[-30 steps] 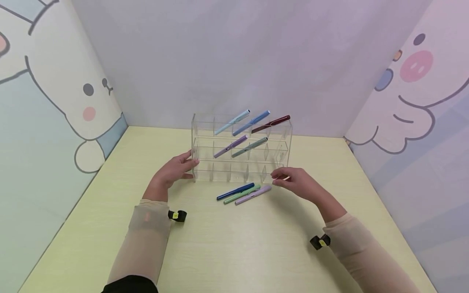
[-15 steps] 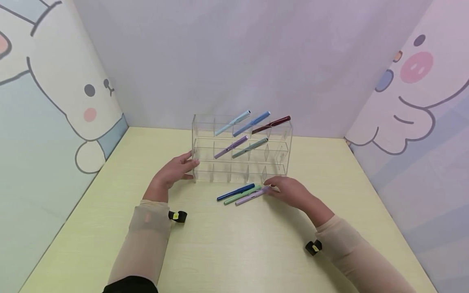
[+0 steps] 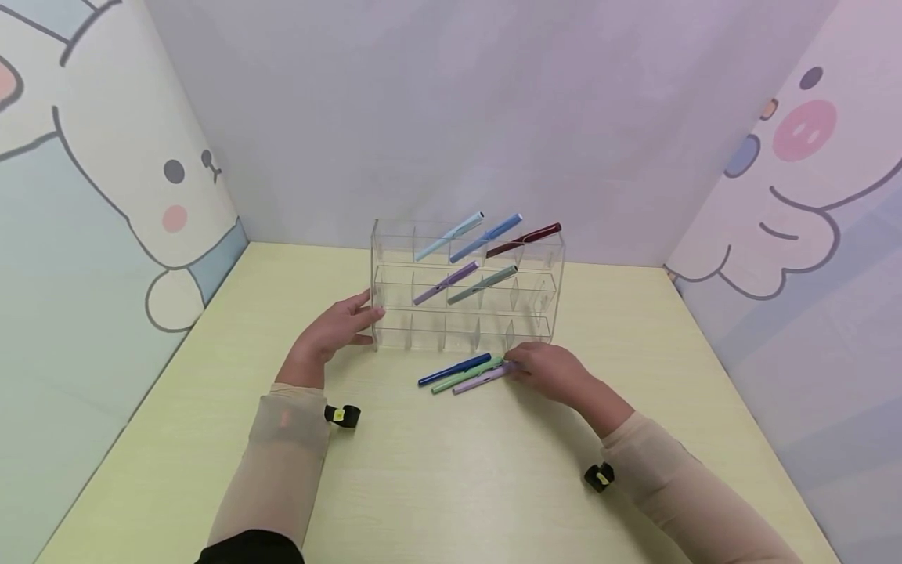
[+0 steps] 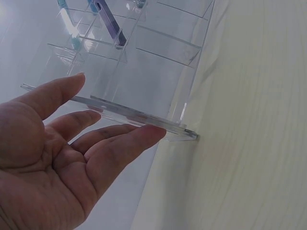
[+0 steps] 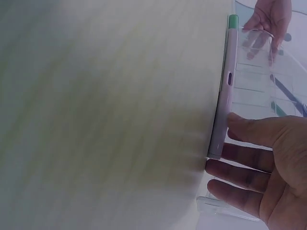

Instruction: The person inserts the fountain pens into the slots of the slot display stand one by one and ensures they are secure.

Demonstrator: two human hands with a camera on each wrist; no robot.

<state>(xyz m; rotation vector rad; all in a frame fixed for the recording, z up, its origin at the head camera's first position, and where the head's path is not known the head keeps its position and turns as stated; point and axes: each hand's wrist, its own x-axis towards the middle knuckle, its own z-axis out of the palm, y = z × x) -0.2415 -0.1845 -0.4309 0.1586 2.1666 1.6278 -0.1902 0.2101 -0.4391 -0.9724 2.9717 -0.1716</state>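
Note:
A clear acrylic pen rack (image 3: 461, 340) with three stepped tiers stands upright on the table. My left hand (image 3: 341, 323) holds its left side panel, thumb over the front edge and fingers against the outer face, as the left wrist view (image 4: 57, 158) shows. In front of the rack lie a dark blue pen (image 3: 453, 370), a light green pen (image 3: 458, 377) and a lilac pen (image 3: 479, 381), side by side at a slant. My right hand (image 3: 553, 372) pinches the right end of the lilac pen between thumb and fingers, the pen still low at the table.
The top tier bears a pale blue pen (image 3: 451, 235), a blue pen (image 3: 486, 238) and a dark red pen (image 3: 524, 240). On the middle tier lean a purple pen (image 3: 446, 283) and a grey-green pen (image 3: 482, 284). Behind the table (image 3: 423, 486) rises a pale wall (image 3: 451, 117).
My right hand has come down and left from the rack's lower right corner to the lilac pen's end and taken hold of it. The left hand stays on the rack.

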